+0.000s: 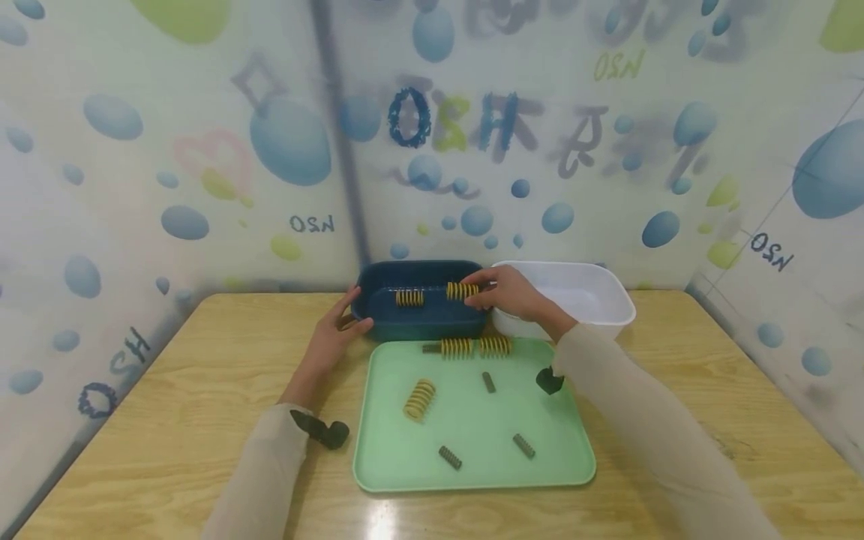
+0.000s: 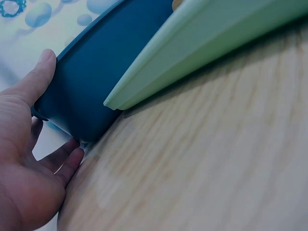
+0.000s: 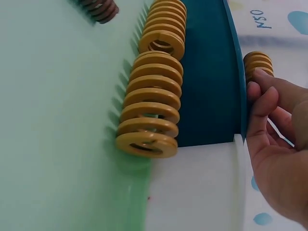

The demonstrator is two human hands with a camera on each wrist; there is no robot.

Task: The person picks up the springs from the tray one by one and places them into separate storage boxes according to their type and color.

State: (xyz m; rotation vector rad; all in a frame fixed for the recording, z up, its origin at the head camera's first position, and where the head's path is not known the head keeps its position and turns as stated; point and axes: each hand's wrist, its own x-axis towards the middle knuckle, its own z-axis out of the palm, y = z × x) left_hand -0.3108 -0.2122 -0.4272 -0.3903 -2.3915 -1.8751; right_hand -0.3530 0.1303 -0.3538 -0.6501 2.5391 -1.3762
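Observation:
My right hand [image 1: 508,292] pinches a yellow coil spring [image 1: 462,291] between thumb and fingertips over the right part of the blue bin [image 1: 425,330]. Another yellow spring [image 1: 409,298] lies inside that bin. At the bin's left end, my left hand [image 1: 331,334] grips the corner, its thumb at the front wall and its fingers around the end. Two large yellow springs [image 1: 457,347] [image 3: 150,103] lie along the far edge of the green tray [image 1: 472,480], beside a small grey spring [image 1: 430,349]. A third yellow spring [image 1: 420,399] lies on the tray's left half.
Several more small dark grey springs, one a front spring [image 1: 450,457], are scattered on the tray. To the right of the blue bin stands a white bin [image 1: 574,289]. Both bins sit at the back of the wooden table [image 1: 223,360], against a patterned wall [image 1: 432,187].

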